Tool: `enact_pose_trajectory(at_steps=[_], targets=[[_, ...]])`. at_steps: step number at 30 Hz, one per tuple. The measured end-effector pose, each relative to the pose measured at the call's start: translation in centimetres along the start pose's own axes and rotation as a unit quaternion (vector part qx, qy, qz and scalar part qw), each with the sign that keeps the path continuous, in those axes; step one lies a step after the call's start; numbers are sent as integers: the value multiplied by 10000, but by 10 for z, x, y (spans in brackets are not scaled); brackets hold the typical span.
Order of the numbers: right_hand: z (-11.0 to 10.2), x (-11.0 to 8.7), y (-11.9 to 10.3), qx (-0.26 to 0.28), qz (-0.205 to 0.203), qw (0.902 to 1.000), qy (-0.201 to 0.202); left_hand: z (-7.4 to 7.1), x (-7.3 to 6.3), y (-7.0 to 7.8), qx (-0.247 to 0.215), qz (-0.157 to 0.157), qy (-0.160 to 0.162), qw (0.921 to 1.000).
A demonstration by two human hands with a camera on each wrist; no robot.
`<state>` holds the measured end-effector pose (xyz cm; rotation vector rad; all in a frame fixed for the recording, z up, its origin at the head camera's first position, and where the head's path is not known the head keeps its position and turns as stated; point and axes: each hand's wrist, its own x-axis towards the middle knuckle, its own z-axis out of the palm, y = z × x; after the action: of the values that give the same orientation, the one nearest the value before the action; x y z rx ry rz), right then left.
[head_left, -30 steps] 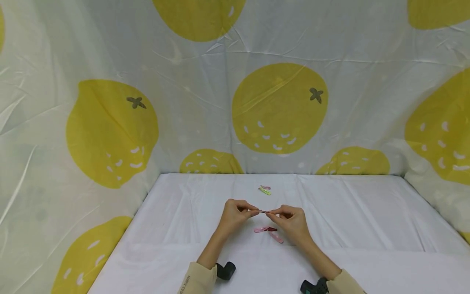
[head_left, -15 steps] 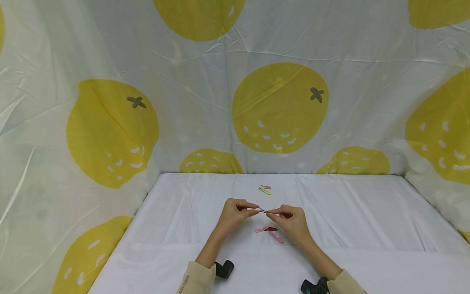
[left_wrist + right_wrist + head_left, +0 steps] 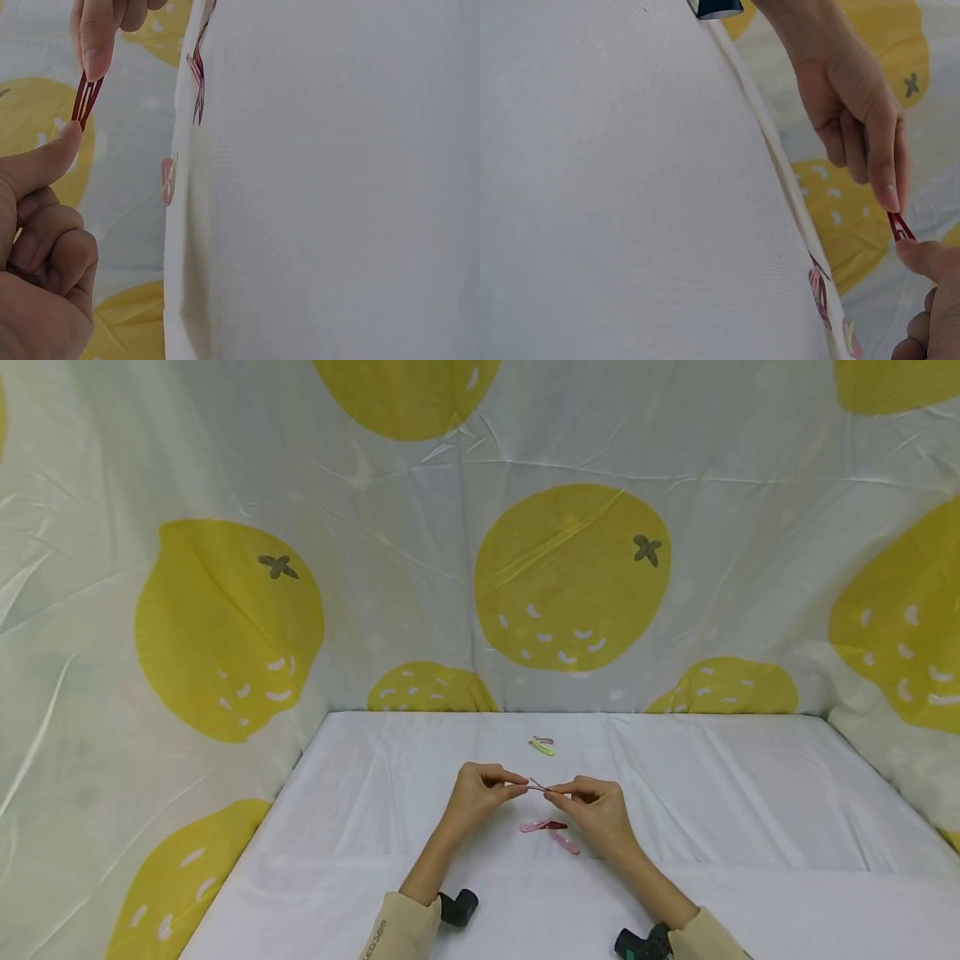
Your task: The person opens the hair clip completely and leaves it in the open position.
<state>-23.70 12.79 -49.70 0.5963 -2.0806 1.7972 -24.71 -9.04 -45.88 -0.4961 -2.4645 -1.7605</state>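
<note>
Above the middle of the table, a dark red snap hair clip [image 3: 537, 787] is stretched between both hands. My left hand [image 3: 474, 799] holds its left end between thumb and index finger; my right hand [image 3: 596, 810] pinches the right end. In the head view the clip's two strips stand apart in a narrow V toward the left. The left wrist view shows the hair clip [image 3: 78, 101] with its slot, the left thumb against its lower end. Below the hands lie a pink clip [image 3: 533, 827], a dark red clip [image 3: 557, 826] and another pink clip [image 3: 564, 842].
Farther back on the white-covered table [image 3: 720, 793] lie a yellow-green clip [image 3: 542, 748] and a pink clip [image 3: 547, 741], close together. A curtain [image 3: 397, 568] printed with lemons hangs behind the table. Black wrist cameras [image 3: 459, 907] sit near both sleeves.
The clip's strips, close together a second ago, have spread apart at the left end. My left hand has shifted very slightly; the right hand keeps its place. The clips on the table have not moved.
</note>
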Motion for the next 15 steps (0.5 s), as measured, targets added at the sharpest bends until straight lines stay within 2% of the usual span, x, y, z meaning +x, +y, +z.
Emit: enact_pose_trajectory(at_steps=[8,15], targets=[[-1,0,-1,-100,121,9998,-89,1,0,-1,-104,48,59,9999],[1,-1,-5,-374,447,9983,71,1,-1,-1,-200,42,109,9997]])
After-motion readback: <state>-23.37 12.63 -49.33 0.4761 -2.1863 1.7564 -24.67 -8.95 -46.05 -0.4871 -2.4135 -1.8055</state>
